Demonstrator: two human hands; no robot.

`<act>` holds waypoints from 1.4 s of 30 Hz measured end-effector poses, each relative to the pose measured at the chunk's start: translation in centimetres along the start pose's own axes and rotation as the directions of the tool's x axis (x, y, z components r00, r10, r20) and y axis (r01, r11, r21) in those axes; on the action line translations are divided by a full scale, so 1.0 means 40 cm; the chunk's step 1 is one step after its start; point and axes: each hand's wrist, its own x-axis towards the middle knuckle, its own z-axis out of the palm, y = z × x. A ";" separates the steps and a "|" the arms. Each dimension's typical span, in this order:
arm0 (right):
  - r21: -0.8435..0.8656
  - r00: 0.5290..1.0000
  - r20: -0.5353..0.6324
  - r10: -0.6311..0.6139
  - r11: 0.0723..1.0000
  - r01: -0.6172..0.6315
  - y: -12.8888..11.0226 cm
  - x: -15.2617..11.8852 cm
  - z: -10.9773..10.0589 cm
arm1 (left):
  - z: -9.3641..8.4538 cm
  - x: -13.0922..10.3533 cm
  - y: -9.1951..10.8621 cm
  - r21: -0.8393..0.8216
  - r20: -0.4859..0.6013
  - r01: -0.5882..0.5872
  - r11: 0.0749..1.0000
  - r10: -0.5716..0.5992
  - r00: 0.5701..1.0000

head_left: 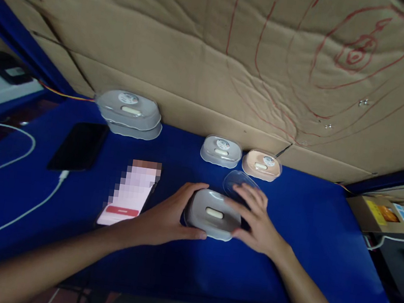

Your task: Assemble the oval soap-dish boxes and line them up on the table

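Note:
A grey oval box [213,203] with a white oblong piece [214,213] on top sits near the middle of the blue table. My left hand [179,213] grips its left end, thumb at the near edge and fingers at the far edge. At the box's right end is my right hand [256,218], its fingers spread, with the thumb by the near right corner; whether it touches the box is hard to tell. Just behind my right hand lies a clear oval lid [237,182], partly covered by the fingers.
Behind stand a small grey box [220,151], a peach box [262,165] and, further left, stacked grey boxes [132,112]. A lit phone [127,191], a dark phone [79,146] and a white cable [26,210] lie left. A cardboard wall [164,42] rises behind.

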 end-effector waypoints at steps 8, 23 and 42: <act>0.384 0.994 -0.060 0.087 0.921 -0.057 -0.054 0.008 0.006 | 0.008 0.012 -0.031 -0.059 0.015 0.026 0.998 -0.025 1.000; 0.804 0.789 -0.140 0.598 0.533 -0.262 -0.049 -0.004 0.010 | -0.027 0.032 0.022 -0.865 0.196 0.371 0.338 -0.453 0.870; 0.066 0.998 -0.023 -0.058 0.996 0.060 -0.070 0.002 0.022 | 0.034 0.006 0.025 -0.889 0.133 0.270 0.370 -0.355 0.925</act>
